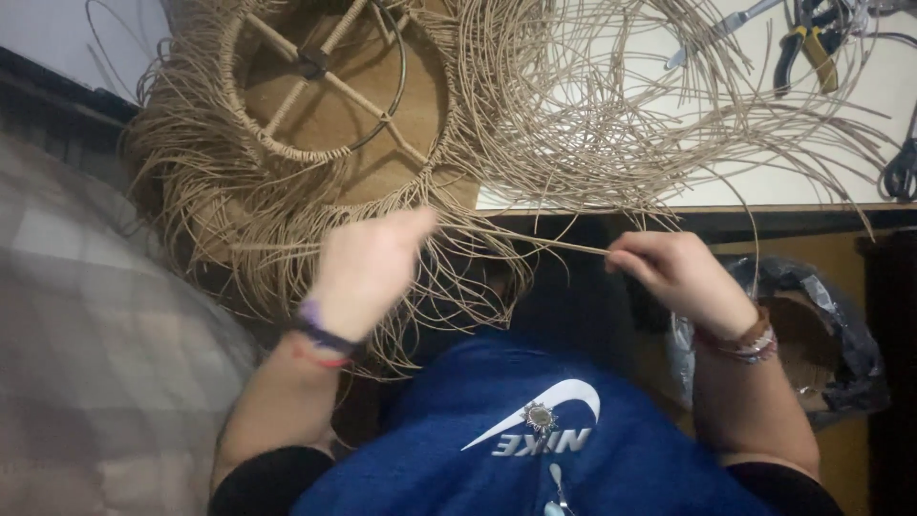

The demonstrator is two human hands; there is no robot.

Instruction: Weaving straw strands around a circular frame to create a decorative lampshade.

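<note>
Closest to the camera is the person's blue top (535, 449) with a white logo on it and a small round pendant (540, 417) hanging over it. Only 1 view here, the head cam looking straight down.

Left hand (368, 272) sits at the frayed edge of a big round woven wicker frame (315, 124), which lies half on the white table (793, 172) and half over the person's lap. It's blurred; the fingers look bunched together up at the loose strands, but I can't tell exactly what they've got. That wrist has a purple and dark band plus a red one.

Right hand (673, 272) has its fingers pressed together, pinching the end of 1 long tan strand (554, 244), which runs taut across to the left hand. Beaded bracelets on that wrist.

Loads of loose strands (611, 105) fan out over the table. Yellow-handled pliers (807, 48) sit at the far right corner, well apart from both hands. A plastic-wrapped bundle (812, 334) sits just beside the right forearm, and checked fabric (95, 334) fills the left side.
</note>
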